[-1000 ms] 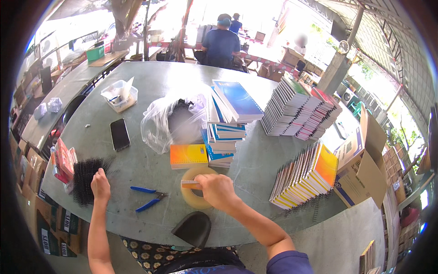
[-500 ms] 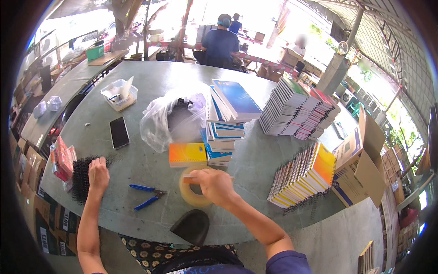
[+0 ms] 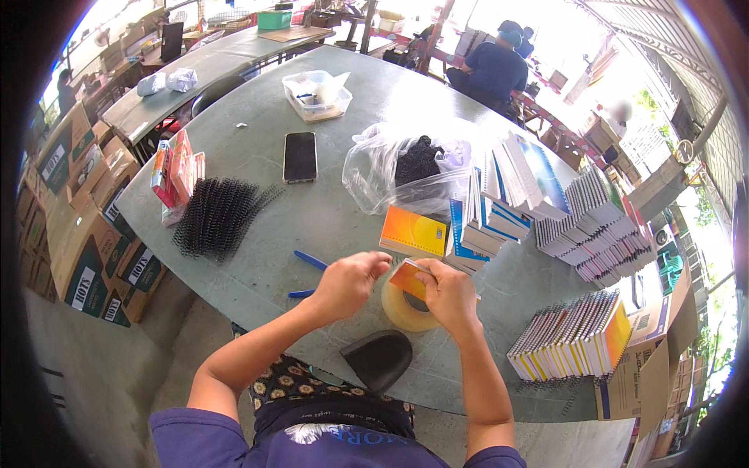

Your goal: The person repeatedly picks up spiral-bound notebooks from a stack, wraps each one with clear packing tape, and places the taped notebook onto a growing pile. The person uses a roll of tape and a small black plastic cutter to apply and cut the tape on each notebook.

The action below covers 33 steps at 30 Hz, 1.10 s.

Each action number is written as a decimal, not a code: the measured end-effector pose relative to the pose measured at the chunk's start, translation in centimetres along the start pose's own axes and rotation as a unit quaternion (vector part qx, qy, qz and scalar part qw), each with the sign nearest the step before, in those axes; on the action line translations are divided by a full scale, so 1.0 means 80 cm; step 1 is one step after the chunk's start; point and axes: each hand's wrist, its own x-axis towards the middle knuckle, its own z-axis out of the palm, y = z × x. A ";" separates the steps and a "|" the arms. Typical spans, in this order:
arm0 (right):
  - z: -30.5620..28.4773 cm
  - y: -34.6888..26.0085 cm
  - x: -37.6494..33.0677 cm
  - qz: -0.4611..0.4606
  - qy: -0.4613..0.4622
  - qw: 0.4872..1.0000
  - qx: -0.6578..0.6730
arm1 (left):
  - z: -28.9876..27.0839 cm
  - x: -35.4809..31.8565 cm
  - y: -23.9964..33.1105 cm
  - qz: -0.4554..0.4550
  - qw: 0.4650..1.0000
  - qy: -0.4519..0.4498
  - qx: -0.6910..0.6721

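My right hand (image 3: 451, 292) grips a small orange notebook (image 3: 409, 278), held above a wide roll of tape (image 3: 399, 309). Beside its left edge my left hand (image 3: 351, 282) is pinched closed; whatever lies between the fingertips is too small to make out. Blue-handled pliers (image 3: 310, 260) are partly covered by that hand. Farther left spreads a heap of black spiral binding coils (image 3: 214, 218). Just beyond the hands lies a yellow-orange notebook (image 3: 413, 231), against a leaning stack of blue notebooks (image 3: 488, 222). A dark rounded object (image 3: 377, 360) rests near the table's front edge.
A clear plastic bag (image 3: 374, 175) with black coils stands mid-table, near a phone (image 3: 300, 157) and a plastic tub (image 3: 316, 95). To the right are bound orange notebooks (image 3: 569, 339), taller notebook stacks (image 3: 597, 226) and an open carton (image 3: 663, 366). Another person (image 3: 493, 74) sits beyond.
My left hand has left the black coils and come to the middle beside my right hand. The orange notebook is now raised between them. The view has swung left.
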 end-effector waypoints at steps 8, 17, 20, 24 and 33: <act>-0.005 -0.004 0.004 0.027 -0.026 0.999 0.038 | 0.006 0.005 0.006 0.075 0.995 0.059 0.026; -0.005 -0.010 0.001 -0.049 -0.012 0.999 0.011 | -0.004 0.023 0.018 0.083 0.980 0.056 0.171; -0.006 -0.013 -0.003 -0.068 0.008 0.997 -0.041 | -0.030 0.028 0.016 -0.038 0.987 -0.103 0.116; 0.015 -0.011 0.003 -0.126 0.095 0.987 -0.024 | -0.039 0.026 0.017 0.049 0.994 -0.067 0.070; 0.022 0.000 0.005 -0.139 0.102 0.984 0.036 | -0.033 0.039 0.034 0.033 0.988 -0.074 0.128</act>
